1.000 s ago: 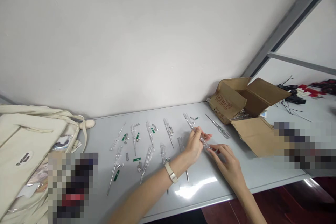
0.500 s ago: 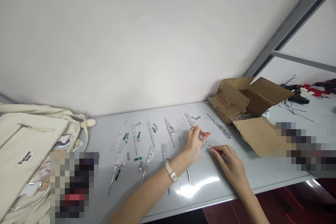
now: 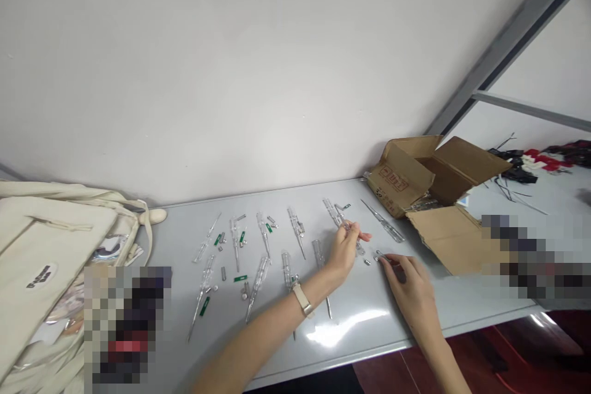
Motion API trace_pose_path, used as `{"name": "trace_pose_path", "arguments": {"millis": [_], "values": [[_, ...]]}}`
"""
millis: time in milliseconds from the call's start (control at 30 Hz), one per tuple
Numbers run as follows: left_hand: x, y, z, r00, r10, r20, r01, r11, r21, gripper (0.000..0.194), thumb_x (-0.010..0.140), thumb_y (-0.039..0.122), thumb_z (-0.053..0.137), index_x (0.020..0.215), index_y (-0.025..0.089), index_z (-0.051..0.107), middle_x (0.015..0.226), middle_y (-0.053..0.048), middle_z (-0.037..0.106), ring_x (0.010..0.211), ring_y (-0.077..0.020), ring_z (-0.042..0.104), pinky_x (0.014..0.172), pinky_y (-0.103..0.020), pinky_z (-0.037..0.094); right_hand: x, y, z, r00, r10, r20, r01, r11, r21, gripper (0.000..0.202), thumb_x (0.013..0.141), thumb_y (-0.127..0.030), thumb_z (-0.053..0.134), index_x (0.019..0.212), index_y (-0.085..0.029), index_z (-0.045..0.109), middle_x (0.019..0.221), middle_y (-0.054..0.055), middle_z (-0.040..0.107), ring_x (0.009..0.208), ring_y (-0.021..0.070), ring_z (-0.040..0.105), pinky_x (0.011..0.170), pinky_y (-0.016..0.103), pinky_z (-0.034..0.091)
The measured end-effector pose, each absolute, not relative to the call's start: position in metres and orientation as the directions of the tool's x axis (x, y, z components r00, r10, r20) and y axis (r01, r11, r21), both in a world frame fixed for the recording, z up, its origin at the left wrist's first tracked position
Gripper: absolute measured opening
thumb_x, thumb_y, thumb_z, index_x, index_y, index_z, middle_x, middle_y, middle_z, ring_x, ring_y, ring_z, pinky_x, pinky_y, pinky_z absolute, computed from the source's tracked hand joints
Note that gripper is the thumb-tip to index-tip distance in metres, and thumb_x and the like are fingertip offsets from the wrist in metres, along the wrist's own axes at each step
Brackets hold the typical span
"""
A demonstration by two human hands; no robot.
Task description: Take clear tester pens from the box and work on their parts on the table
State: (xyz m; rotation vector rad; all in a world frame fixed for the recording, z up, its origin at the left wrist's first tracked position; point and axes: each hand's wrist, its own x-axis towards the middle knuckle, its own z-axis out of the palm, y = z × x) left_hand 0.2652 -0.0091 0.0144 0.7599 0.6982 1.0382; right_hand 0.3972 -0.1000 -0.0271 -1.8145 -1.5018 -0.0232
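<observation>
My left hand [image 3: 345, 249] is closed round a clear-handled screwdriver [image 3: 359, 247], whose handle end shows beyond the fingers. To its right, my right hand [image 3: 409, 280] pinches small metal parts [image 3: 378, 255] just above the table. A small metal piece [image 3: 367, 262] lies between the two hands. Several clear screwdrivers [image 3: 259, 283] lie in two rough rows on the grey table, with springs, metal caps and green strips [image 3: 205, 306] beside many of them. Another clear screwdriver [image 3: 383, 221] rests alone near the box.
An open cardboard box [image 3: 401, 181] stands at the right with clear items inside and a flap over the table. A cream bag [image 3: 60, 228] lies at the left. Black and red bundles [image 3: 517, 163] sit at the far right. A wall [image 3: 277, 74] rises behind.
My right hand has drawn slightly away from the screwdriver's handle end and now has small metal parts at its fingertips. A small metal piece has appeared on the table between the hands.
</observation>
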Motion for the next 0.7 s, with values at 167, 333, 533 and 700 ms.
{"name": "trace_pose_path", "arguments": {"millis": [167, 333, 533, 700], "values": [[0.266, -0.010, 0.013, 0.387, 0.921, -0.035, -0.431, 0.215, 0.877, 0.044, 0.078, 0.063, 0.062, 0.073, 0.020, 0.053, 0.066, -0.003, 0.061, 0.081, -0.0206, 0.065, 0.091, -0.035, 0.040, 0.399, -0.099, -0.032, 0.334, 0.830, 0.447, 0.830, -0.035, -0.557, 0.039, 0.093, -0.054, 0.047, 0.094, -0.019, 0.063, 0.087, 0.008, 0.059, 0.078, 0.0223, 0.057, 0.074, 0.038, 0.047], [0.267, -0.011, 0.014, 0.382, 0.924, -0.020, -0.399, 0.185, 0.898, 0.041, 0.084, 0.060, 0.057, 0.073, 0.021, 0.051, 0.064, -0.001, 0.059, 0.078, -0.0196, 0.064, 0.092, -0.035, 0.040, 0.398, -0.098, -0.034, 0.344, 0.826, 0.446, 0.834, -0.050, -0.550, 0.036, 0.094, -0.050, 0.046, 0.099, -0.018, 0.062, 0.090, 0.009, 0.057, 0.078, 0.0219, 0.056, 0.075, 0.039, 0.047], [0.262, -0.016, 0.026, 0.403, 0.915, 0.009, -0.409, 0.171, 0.896, 0.038, 0.085, 0.055, 0.057, 0.070, 0.020, 0.054, 0.067, -0.002, 0.059, 0.081, -0.0203, 0.064, 0.094, -0.035, 0.039, 0.393, -0.099, -0.027, 0.244, 0.810, 0.534, 0.893, 0.027, -0.449, 0.032, 0.095, -0.044, 0.045, 0.106, -0.020, 0.063, 0.098, 0.011, 0.053, 0.096, 0.0269, 0.053, 0.092, 0.049, 0.040], [0.259, -0.016, 0.032, 0.395, 0.919, -0.021, -0.448, 0.212, 0.869, 0.039, 0.083, 0.054, 0.060, 0.067, 0.019, 0.054, 0.068, -0.002, 0.058, 0.080, -0.0209, 0.064, 0.093, -0.036, 0.040, 0.389, -0.098, -0.022, 0.112, 0.867, 0.486, 0.877, 0.143, -0.458, 0.030, 0.092, -0.046, 0.051, 0.110, -0.025, 0.064, 0.114, 0.012, 0.051, 0.108, 0.0296, 0.051, 0.094, 0.050, 0.039]]}}
